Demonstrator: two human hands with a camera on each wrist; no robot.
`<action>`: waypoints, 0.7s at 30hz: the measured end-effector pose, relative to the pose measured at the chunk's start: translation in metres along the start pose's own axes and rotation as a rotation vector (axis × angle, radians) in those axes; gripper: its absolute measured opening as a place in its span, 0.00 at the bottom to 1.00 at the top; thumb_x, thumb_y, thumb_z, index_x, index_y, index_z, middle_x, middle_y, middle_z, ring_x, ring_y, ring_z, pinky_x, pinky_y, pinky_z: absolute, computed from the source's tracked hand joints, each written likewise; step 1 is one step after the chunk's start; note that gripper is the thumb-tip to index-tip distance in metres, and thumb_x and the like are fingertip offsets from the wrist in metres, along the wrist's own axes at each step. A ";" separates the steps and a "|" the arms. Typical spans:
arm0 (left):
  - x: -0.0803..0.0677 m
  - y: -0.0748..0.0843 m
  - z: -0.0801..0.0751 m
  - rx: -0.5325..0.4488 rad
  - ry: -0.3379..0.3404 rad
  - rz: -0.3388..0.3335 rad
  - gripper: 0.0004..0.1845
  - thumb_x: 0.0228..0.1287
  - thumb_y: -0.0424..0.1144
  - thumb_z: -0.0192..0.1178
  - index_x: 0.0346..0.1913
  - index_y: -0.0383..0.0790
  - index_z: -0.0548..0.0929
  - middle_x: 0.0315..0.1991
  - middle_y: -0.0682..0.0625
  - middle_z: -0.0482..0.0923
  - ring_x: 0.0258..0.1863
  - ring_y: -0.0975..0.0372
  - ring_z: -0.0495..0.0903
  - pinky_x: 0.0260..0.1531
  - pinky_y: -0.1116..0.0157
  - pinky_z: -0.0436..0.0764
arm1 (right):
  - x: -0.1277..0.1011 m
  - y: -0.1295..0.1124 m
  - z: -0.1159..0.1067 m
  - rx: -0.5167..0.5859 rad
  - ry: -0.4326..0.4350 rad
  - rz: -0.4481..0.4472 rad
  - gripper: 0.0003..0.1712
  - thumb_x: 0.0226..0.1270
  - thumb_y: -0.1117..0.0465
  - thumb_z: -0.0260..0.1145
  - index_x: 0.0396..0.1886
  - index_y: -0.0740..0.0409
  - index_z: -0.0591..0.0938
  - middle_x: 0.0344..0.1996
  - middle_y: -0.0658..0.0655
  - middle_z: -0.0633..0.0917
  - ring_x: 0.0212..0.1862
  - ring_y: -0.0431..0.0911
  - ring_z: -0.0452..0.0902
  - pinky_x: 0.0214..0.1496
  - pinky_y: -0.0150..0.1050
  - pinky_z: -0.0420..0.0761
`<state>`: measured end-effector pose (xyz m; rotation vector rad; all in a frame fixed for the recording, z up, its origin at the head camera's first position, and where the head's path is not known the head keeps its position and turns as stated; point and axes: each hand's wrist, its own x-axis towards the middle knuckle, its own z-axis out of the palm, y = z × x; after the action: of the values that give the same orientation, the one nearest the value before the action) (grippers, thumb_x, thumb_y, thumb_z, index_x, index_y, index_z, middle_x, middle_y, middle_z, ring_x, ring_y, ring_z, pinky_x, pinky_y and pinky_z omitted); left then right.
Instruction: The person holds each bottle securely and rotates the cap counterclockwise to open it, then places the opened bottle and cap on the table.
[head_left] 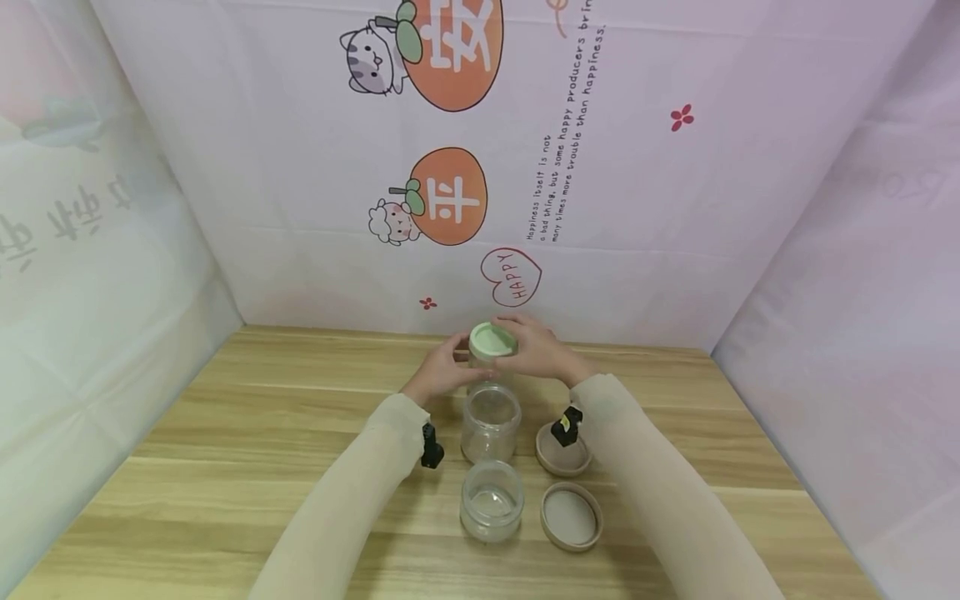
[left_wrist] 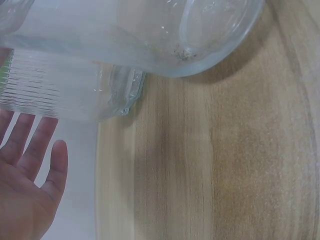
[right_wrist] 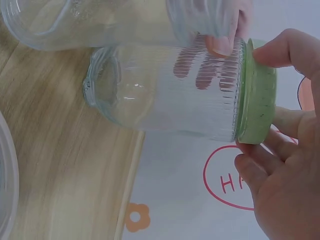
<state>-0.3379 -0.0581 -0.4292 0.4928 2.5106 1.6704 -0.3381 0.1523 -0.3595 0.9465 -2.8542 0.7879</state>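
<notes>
A ribbed glass jar point(right_wrist: 165, 95) with a green lid point(right_wrist: 260, 95) stands at the back of the table. My right hand point(head_left: 538, 348) grips the lid by its rim, thumb on one side and fingers on the other. Around the upper part of the jar my left hand point(head_left: 442, 371) holds on; its fingertips show through the glass in the right wrist view. The left wrist view has the left hand point(left_wrist: 32, 170) beside the jar, partly cut off. A lidless glass jar point(head_left: 491, 429) stands just in front, overlapping the lidded one in both wrist views.
Nearer me is another lidless glass jar point(head_left: 491, 508), in line with the others. Two round beige lids, a far lid point(head_left: 558, 460) and a near lid point(head_left: 570, 517), lie to the right, by my right sleeve. A printed white cloth point(head_left: 337, 275) hangs behind the wooden table point(head_left: 300, 417).
</notes>
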 end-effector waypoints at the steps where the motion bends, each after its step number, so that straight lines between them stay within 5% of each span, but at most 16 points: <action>1: 0.000 0.000 0.000 0.000 0.000 -0.002 0.46 0.51 0.53 0.78 0.72 0.52 0.68 0.66 0.51 0.71 0.63 0.54 0.73 0.60 0.52 0.76 | 0.000 0.001 0.000 0.004 -0.006 -0.001 0.46 0.55 0.51 0.71 0.73 0.63 0.69 0.70 0.64 0.69 0.64 0.56 0.69 0.62 0.60 0.69; 11: -0.001 0.001 0.001 -0.009 0.007 -0.022 0.46 0.52 0.50 0.78 0.73 0.49 0.67 0.67 0.50 0.71 0.63 0.54 0.73 0.60 0.53 0.76 | -0.001 -0.004 0.002 0.008 0.003 0.022 0.49 0.55 0.45 0.75 0.74 0.58 0.69 0.71 0.63 0.68 0.67 0.57 0.66 0.64 0.62 0.68; 21: 0.000 -0.002 0.000 -0.032 0.007 -0.014 0.43 0.53 0.50 0.78 0.72 0.54 0.69 0.64 0.54 0.72 0.63 0.56 0.73 0.59 0.53 0.77 | 0.001 -0.014 0.010 -0.175 0.104 0.149 0.54 0.52 0.26 0.69 0.71 0.55 0.72 0.63 0.62 0.73 0.57 0.52 0.69 0.54 0.53 0.73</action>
<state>-0.3383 -0.0587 -0.4310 0.4666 2.4824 1.7077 -0.3300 0.1374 -0.3617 0.6589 -2.8696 0.5663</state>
